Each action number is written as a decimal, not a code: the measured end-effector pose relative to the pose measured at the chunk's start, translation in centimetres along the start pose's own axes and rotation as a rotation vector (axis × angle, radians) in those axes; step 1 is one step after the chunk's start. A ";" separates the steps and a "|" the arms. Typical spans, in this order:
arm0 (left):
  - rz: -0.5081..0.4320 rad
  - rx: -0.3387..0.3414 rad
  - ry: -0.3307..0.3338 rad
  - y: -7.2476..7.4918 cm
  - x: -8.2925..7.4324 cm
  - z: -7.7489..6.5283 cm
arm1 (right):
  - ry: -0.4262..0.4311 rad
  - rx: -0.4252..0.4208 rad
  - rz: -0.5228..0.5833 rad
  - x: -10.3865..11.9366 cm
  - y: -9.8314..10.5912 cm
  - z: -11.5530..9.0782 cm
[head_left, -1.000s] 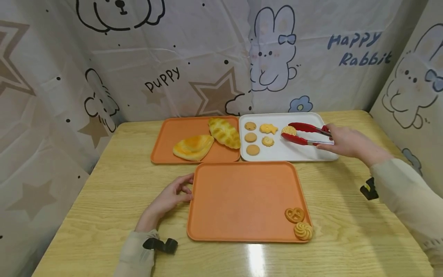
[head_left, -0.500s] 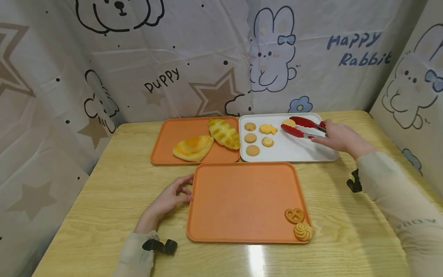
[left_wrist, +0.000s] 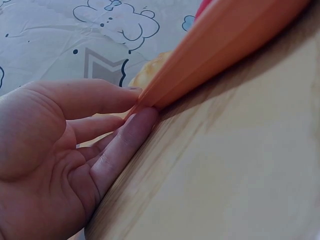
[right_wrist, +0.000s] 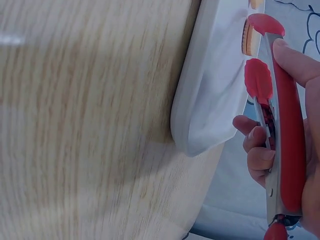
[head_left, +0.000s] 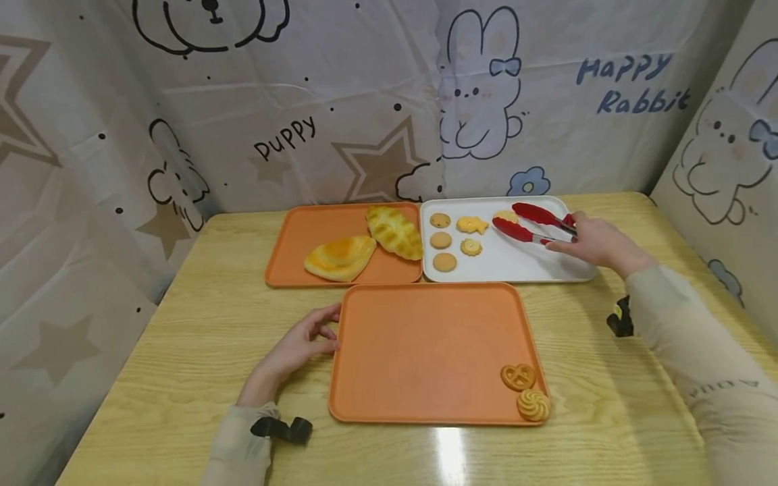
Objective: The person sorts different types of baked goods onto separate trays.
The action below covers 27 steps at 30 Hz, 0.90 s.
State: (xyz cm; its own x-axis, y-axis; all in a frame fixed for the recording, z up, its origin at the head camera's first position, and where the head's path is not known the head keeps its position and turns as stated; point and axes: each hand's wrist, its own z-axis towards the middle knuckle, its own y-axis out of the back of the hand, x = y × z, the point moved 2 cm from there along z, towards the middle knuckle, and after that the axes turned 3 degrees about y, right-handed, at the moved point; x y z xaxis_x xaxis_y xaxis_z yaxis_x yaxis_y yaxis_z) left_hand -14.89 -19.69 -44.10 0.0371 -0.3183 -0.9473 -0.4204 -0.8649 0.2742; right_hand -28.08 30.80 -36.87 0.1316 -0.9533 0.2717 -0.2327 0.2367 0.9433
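Note:
My right hand [head_left: 608,243] grips a pair of red-tipped metal tongs [right_wrist: 289,135] over the white tray [head_left: 547,263]. The two tong heads stand apart, with a round patterned cookie [head_left: 506,217] beside and partly behind the lower one. In the right wrist view that cookie [right_wrist: 247,39] shows edge-on near the upper tong head. My left hand [head_left: 300,343] rests its fingertips against the left edge of the front orange tray [head_left: 419,351]. The left wrist view has those fingertips [left_wrist: 142,119] right at the tray's rim, low by the tabletop.
On the white tray sit several small cookies, among them a fish-shaped one [head_left: 471,225]. A back orange tray [head_left: 292,236] holds two breads. A pretzel cookie [head_left: 518,377] and a swirl cookie [head_left: 533,405] lie in the front tray's near right corner. A printed cloth [head_left: 365,88] hangs behind the table.
The round cookie has shifted toward the back of the white tray, and the tong heads have spread apart around it. My right forearm has swung left. My left hand has stayed put.

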 end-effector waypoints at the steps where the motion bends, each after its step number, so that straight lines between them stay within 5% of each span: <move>1: 0.001 0.000 0.001 0.0 0.0 0.0 | -0.004 0.000 0.001 0.0 0.1 -0.1; 11: 0.007 -0.008 0.007 0.0 0.1 0.0 | 0.039 -0.017 -0.025 0.3 0.8 -2.2; 27: 0.009 -0.009 0.008 -0.1 -0.1 -0.1 | 0.183 -0.075 -0.170 1.5 1.4 -8.4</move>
State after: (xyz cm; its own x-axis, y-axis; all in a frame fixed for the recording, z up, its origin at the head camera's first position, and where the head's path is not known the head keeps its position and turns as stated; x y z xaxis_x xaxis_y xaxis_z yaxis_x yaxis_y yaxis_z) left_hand -14.77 -19.56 -43.98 0.0408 -0.3294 -0.9433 -0.4126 -0.8654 0.2844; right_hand -20.14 31.29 -33.60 0.3367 -0.9324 0.1316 -0.1210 0.0957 0.9880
